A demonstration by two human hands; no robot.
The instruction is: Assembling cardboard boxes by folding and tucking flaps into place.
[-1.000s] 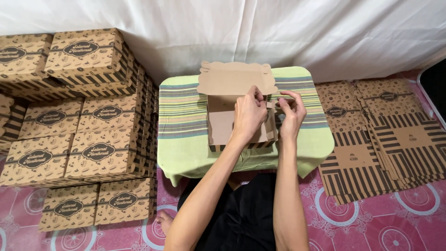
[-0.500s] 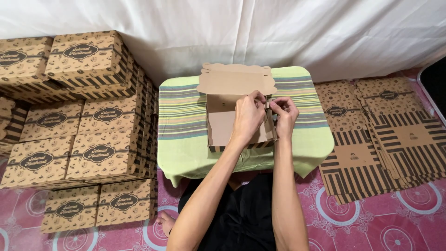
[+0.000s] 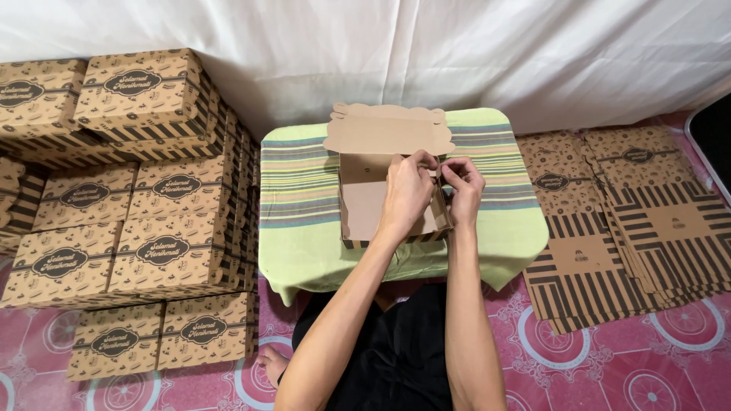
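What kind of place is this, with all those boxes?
Probably a home floor used for box folding. A low table with a striped green cloth holds a half-folded cardboard box, with stacked finished boxes and flat unfolded boxes on a pink patterned floor mat.

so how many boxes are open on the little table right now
1: one open cardboard box on the green striped tablecloth, lid flap up, left hand and right hand at its right wall. None seem hidden.

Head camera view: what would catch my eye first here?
Both hands, left hand and right hand, pinch the right wall of an open brown cardboard box on the green striped tablecloth. Assembled printed boxes stack on the left; flat box blanks lie on the right.
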